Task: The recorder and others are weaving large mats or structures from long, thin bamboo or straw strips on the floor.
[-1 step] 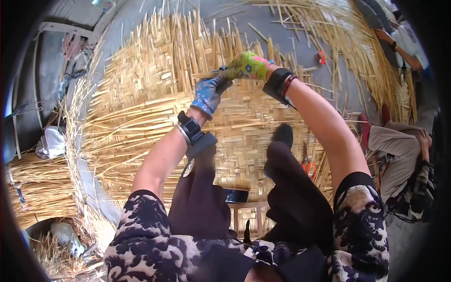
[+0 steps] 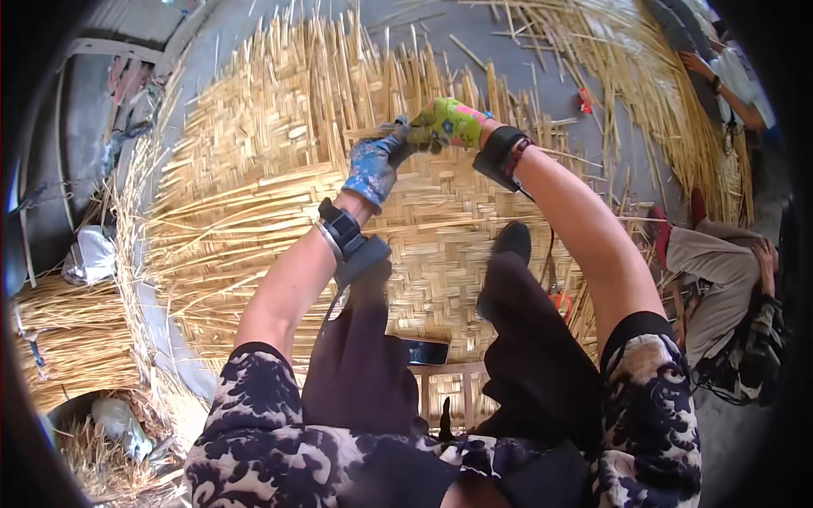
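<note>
A large mat (image 2: 423,271) of flattened straw-coloured reed strips, woven in a zigzag pattern, spreads under my hands, with loose strip ends along its far and left sides. My left hand (image 2: 371,172), in a blue patterned glove, is closed above the mat's middle. My right hand (image 2: 447,125), in a yellow-green floral glove, meets it from the right, fingers curled. A short pale reed strip (image 2: 366,133) sticks out leftward where the gloves come together. The fingertips and the strip's gripped part are mostly hidden by the gloves.
A phone (image 2: 423,351) lies by my seat, and an orange-handled tool (image 2: 561,303) is beside my right leg. Loose reeds (image 2: 627,59) cover the far right; a reed bundle (image 2: 76,339) lies left. A seated person's legs (image 2: 707,262) and another person's arm (image 2: 728,93) are at right.
Both hands stay together in nearly the same place and remain closed. My right hand has shifted very slightly, and the whole view has moved a little.
</note>
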The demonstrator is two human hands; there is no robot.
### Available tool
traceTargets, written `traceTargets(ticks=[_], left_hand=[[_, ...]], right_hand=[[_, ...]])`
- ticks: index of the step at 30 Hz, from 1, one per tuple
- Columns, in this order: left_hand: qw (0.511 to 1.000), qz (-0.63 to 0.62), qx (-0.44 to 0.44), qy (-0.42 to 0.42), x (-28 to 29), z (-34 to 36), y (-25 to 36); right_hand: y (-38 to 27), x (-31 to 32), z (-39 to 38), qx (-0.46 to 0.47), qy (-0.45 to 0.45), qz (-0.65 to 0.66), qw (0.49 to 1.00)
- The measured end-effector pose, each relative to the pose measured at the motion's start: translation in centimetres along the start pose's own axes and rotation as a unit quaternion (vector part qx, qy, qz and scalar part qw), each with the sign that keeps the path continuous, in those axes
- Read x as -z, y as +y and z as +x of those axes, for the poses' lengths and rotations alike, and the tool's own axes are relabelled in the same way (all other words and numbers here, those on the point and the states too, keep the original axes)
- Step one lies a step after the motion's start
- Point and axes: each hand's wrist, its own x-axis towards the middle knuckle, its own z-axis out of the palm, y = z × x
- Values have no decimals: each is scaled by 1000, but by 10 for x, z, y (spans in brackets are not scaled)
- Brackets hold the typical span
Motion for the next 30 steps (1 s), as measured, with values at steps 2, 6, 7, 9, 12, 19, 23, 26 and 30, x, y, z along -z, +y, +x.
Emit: traceTargets(ticks=[2, 6, 7, 9, 12, 19, 23, 26, 30], left_hand=[[992, -98, 70, 48, 9, 6, -2], [984, -144, 105, -15, 3, 37, -28], [980, -160, 108, -55, 24, 50, -39], [977, -151, 145, -50, 25, 67, -45], [979, -92, 167, -66, 28, 85, -55], [977, 9, 208, -46, 14, 118, -62], [985, 1, 171, -33, 28, 112, -62], [988, -76, 137, -19, 11, 112, -64], [992, -99, 81, 0, 11, 102, -65]], right_hand=[[25, -25, -3, -102, -59, 201, 973], [115, -49, -53, -233, 63, 208, 948], [124, -47, -53, -266, 126, 337, 894], [128, -45, -50, -304, 181, 453, 818], [107, -54, -31, -346, 269, 503, 745], [142, -87, -20, -299, 313, 607, 667], [146, -96, -25, -291, 243, 543, 749], [185, -93, -34, -241, 169, 285, 912], [194, -74, -15, -131, 78, 106, 983]])
